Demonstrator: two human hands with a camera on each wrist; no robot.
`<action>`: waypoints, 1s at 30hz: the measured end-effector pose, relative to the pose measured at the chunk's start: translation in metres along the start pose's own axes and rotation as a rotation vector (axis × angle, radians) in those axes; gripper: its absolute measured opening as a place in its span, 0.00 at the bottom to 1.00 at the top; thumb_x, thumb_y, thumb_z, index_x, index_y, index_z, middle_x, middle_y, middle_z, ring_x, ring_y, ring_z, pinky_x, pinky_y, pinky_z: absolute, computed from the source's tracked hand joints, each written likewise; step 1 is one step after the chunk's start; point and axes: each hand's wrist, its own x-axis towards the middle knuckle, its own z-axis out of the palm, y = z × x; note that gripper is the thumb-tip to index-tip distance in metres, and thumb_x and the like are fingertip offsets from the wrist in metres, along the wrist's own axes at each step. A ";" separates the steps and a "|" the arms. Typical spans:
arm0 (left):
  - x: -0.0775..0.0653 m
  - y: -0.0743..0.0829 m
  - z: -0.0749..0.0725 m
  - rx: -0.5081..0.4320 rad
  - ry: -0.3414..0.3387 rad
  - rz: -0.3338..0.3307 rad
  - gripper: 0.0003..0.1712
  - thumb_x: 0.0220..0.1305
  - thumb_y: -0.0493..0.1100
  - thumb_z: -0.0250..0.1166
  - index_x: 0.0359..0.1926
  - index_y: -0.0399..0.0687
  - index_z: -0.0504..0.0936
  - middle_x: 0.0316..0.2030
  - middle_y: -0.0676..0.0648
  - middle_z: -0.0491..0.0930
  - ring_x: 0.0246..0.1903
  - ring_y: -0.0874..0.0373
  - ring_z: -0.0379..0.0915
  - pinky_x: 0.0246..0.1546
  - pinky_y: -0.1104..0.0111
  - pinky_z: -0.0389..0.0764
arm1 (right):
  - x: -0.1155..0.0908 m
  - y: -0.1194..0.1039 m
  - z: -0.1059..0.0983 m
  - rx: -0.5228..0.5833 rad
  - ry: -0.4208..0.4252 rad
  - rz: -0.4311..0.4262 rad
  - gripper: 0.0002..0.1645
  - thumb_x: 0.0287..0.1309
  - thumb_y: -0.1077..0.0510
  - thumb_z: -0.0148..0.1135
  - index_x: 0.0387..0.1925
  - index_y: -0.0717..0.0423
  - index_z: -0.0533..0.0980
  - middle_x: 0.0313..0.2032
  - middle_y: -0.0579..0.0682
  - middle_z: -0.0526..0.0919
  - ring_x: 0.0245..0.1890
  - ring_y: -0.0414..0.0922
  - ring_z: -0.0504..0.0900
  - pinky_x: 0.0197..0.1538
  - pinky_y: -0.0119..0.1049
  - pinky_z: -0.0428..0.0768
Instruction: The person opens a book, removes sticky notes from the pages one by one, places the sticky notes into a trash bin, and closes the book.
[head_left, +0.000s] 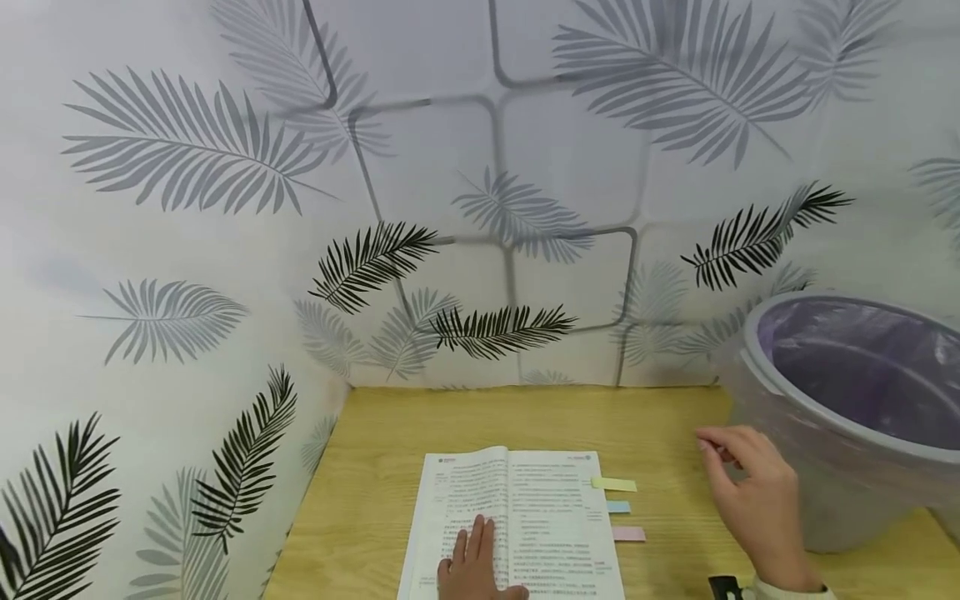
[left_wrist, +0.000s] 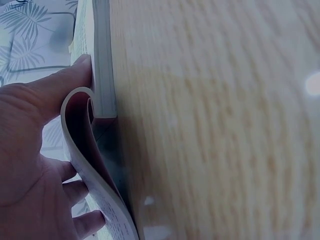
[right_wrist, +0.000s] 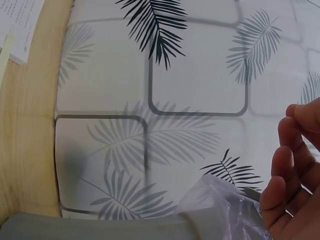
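An open book point(head_left: 558, 517) with printed pages lies on the wooden table. Yellow, blue and pink sticky tabs point(head_left: 618, 507) jut from its right edge. My left hand point(head_left: 474, 562) rests on the left page, fingers extended; in the left wrist view its thumb lies by the page block and the pages bulge in a curve beneath it. My right hand point(head_left: 757, 492) hovers beside the bin, right of the book. Its fingers are loosely bent, thumb tip close to the index fingertip, and nothing shows between them in the right wrist view point(right_wrist: 295, 170).
A grey bin point(head_left: 795, 467) lined with a clear plastic bag point(head_left: 862, 358) stands on the table at the right. Leaf-patterned wall covering point(head_left: 450, 192) rises behind the table point(head_left: 360, 492) and along its left side. A dark wrist strap point(head_left: 724, 587) sits near my right sleeve.
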 end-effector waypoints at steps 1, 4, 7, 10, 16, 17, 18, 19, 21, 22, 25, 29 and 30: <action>0.000 0.000 -0.001 -0.002 -0.005 0.006 0.67 0.39 0.79 0.63 0.72 0.45 0.54 0.73 0.44 0.54 0.69 0.38 0.52 0.57 0.36 0.60 | -0.001 0.001 0.001 0.000 -0.004 0.003 0.12 0.45 0.74 0.65 0.33 0.62 0.83 0.28 0.52 0.83 0.29 0.37 0.71 0.34 0.26 0.70; 0.001 0.001 -0.002 0.005 -0.013 0.009 0.67 0.39 0.80 0.62 0.72 0.46 0.53 0.73 0.44 0.54 0.69 0.39 0.52 0.57 0.36 0.61 | -0.006 0.004 0.005 -0.008 -0.031 0.019 0.12 0.45 0.74 0.64 0.33 0.61 0.83 0.29 0.51 0.83 0.29 0.37 0.71 0.33 0.26 0.70; 0.002 0.001 -0.001 0.009 -0.015 0.004 0.67 0.39 0.79 0.63 0.72 0.46 0.54 0.73 0.45 0.54 0.69 0.39 0.52 0.57 0.36 0.61 | -0.011 0.010 0.009 -0.014 -0.050 0.025 0.12 0.45 0.74 0.64 0.33 0.60 0.83 0.28 0.51 0.83 0.28 0.35 0.71 0.32 0.27 0.70; 0.002 -0.001 -0.002 0.000 -0.018 0.006 0.66 0.39 0.78 0.64 0.72 0.46 0.53 0.74 0.45 0.53 0.69 0.38 0.51 0.57 0.35 0.60 | -0.015 0.013 0.013 -0.020 -0.061 0.025 0.12 0.44 0.74 0.65 0.32 0.60 0.83 0.28 0.51 0.83 0.28 0.36 0.71 0.30 0.25 0.70; 0.000 -0.001 -0.004 -0.013 -0.008 0.009 0.66 0.39 0.77 0.65 0.72 0.45 0.54 0.73 0.44 0.54 0.68 0.37 0.52 0.56 0.35 0.60 | -0.020 0.015 0.021 -0.040 -0.109 0.059 0.12 0.45 0.72 0.66 0.32 0.57 0.84 0.27 0.48 0.82 0.27 0.40 0.73 0.27 0.26 0.69; 0.000 -0.001 -0.004 -0.012 -0.009 0.008 0.66 0.39 0.77 0.65 0.72 0.45 0.54 0.73 0.44 0.54 0.68 0.37 0.52 0.56 0.35 0.60 | -0.021 0.017 0.022 -0.042 -0.124 0.075 0.11 0.46 0.72 0.66 0.32 0.57 0.84 0.27 0.47 0.82 0.27 0.40 0.73 0.27 0.27 0.70; 0.000 -0.001 -0.004 -0.011 -0.010 0.006 0.66 0.39 0.77 0.65 0.72 0.45 0.54 0.73 0.44 0.54 0.68 0.38 0.52 0.56 0.35 0.60 | -0.023 0.018 0.023 -0.048 -0.144 0.092 0.11 0.47 0.71 0.66 0.33 0.56 0.84 0.27 0.47 0.82 0.27 0.39 0.73 0.26 0.28 0.71; 0.000 -0.001 -0.004 -0.009 -0.013 0.004 0.66 0.39 0.77 0.65 0.72 0.45 0.54 0.73 0.45 0.54 0.68 0.38 0.52 0.56 0.35 0.60 | -0.024 0.020 0.024 -0.054 -0.164 0.110 0.10 0.48 0.70 0.66 0.33 0.56 0.84 0.28 0.46 0.82 0.27 0.39 0.73 0.26 0.29 0.72; 0.000 -0.001 -0.003 -0.005 -0.019 0.000 0.66 0.39 0.78 0.64 0.72 0.46 0.54 0.73 0.45 0.54 0.68 0.38 0.52 0.56 0.36 0.61 | -0.028 0.023 0.026 -0.066 -0.202 0.135 0.09 0.49 0.68 0.67 0.34 0.55 0.84 0.28 0.46 0.82 0.27 0.38 0.73 0.25 0.32 0.73; 0.000 0.000 -0.003 -0.006 -0.020 -0.001 0.66 0.39 0.78 0.64 0.72 0.46 0.54 0.73 0.45 0.54 0.68 0.39 0.53 0.56 0.36 0.61 | -0.030 0.025 0.027 -0.067 -0.218 0.140 0.09 0.50 0.68 0.67 0.34 0.55 0.84 0.29 0.46 0.83 0.27 0.38 0.73 0.25 0.33 0.73; 0.000 0.000 -0.002 -0.007 -0.020 0.000 0.66 0.39 0.78 0.64 0.72 0.46 0.54 0.73 0.45 0.54 0.68 0.38 0.53 0.56 0.36 0.61 | -0.034 0.028 0.030 -0.072 -0.258 0.146 0.09 0.51 0.67 0.67 0.35 0.55 0.83 0.30 0.47 0.83 0.27 0.40 0.74 0.25 0.35 0.73; 0.000 0.000 -0.001 -0.006 -0.011 0.003 0.67 0.39 0.79 0.63 0.72 0.46 0.54 0.73 0.45 0.54 0.68 0.38 0.52 0.56 0.36 0.60 | -0.039 0.034 0.037 -0.079 -0.324 0.174 0.08 0.52 0.65 0.66 0.36 0.55 0.83 0.34 0.50 0.85 0.28 0.43 0.77 0.27 0.37 0.75; 0.001 0.001 -0.001 -0.005 -0.009 0.002 0.67 0.38 0.79 0.63 0.72 0.46 0.54 0.73 0.45 0.54 0.68 0.38 0.52 0.56 0.36 0.60 | -0.040 0.036 0.039 -0.082 -0.345 0.180 0.08 0.53 0.65 0.66 0.36 0.56 0.83 0.35 0.51 0.85 0.28 0.43 0.77 0.28 0.38 0.75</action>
